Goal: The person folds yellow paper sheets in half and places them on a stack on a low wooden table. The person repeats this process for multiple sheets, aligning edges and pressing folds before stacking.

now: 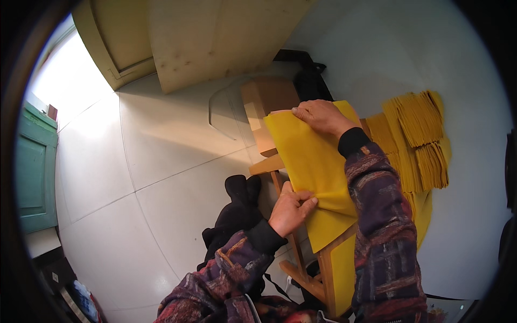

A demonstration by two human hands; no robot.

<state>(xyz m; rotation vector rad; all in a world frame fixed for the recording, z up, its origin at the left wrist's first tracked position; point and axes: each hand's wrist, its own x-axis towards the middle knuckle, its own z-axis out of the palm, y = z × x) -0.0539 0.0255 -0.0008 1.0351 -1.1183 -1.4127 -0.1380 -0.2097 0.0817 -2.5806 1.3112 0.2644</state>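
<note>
A sheet of yellow cloth [315, 161] hangs in front of me, slanting down over a wooden stand [325, 274]. My right hand [322, 116] grips its top edge, the thumb on the near face and the fingers bent over it. Lower down, my left hand [292, 209] pinches the cloth near its left side, and creases run rightward from the thumb. The left fingertips are partly hidden. A thin pinkish strip shows along the top edge, left of my right hand.
Thick bundles of folded yellow cloth [417, 121] lie to the right, beside the pale wall. A cardboard box [261, 116] stands behind the sheet. Further back leans a wooden board [210, 37]. A black object [237, 207] is left of the stand, over the tiled floor [156, 215].
</note>
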